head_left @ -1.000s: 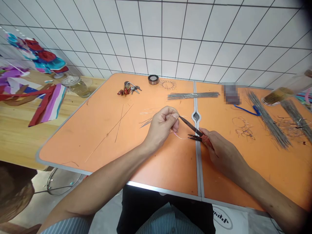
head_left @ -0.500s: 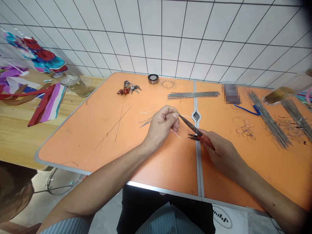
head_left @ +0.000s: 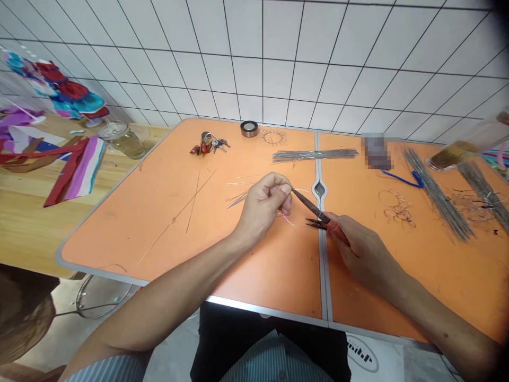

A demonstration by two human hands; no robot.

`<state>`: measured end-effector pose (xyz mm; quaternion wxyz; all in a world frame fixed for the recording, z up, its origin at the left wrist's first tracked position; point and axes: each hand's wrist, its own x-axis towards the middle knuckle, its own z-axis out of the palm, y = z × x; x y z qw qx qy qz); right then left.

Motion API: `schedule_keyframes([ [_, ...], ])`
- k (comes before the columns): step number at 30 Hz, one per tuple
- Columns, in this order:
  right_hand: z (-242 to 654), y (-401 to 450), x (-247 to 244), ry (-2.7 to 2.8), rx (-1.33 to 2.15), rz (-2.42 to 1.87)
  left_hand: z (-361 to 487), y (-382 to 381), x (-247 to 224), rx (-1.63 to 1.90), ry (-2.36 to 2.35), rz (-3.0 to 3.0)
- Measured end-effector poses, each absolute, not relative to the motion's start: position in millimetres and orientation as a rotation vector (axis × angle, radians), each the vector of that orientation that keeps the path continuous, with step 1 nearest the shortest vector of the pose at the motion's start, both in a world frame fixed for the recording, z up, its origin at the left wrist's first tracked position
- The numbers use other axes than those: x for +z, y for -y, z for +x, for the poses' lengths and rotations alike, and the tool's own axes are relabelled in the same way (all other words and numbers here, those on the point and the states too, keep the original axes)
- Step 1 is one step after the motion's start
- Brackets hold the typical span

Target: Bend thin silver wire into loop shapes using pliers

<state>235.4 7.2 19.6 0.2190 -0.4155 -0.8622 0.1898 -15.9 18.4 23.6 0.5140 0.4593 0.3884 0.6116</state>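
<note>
My left hand (head_left: pixel 264 207) pinches a thin wire (head_left: pixel 287 218) between thumb and fingers above the middle of the orange table. Part of the wire shows below the fingers and a thin end arcs to the right. My right hand (head_left: pixel 358 241) is wrapped round red-handled pliers (head_left: pixel 308 203), whose dark tip meets the left fingertips. A second pair of dark points (head_left: pixel 315 223) sticks out left of the right hand. Behind my left hand lie several loose straight wires (head_left: pixel 237 199).
On the orange table (head_left: pixel 270 276) are keys (head_left: pixel 214 143), a tape roll (head_left: pixel 249 128), a wire ring (head_left: pixel 273 137), wire bundles (head_left: pixel 314 155) (head_left: pixel 439 196) and tangled wire (head_left: pixel 397 209). Jars (head_left: pixel 457 154) (head_left: pixel 123 139) stand at right and left; ribbons (head_left: pixel 75 170) lie at left.
</note>
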Motion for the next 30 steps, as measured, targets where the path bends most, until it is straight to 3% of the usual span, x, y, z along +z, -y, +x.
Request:
schedule_keyframes([
  [30,233.4,-5.4,17.3,2.357,0.565,-1.174,-15.6,-18.2,24.4,1.427,-0.975,1.030],
])
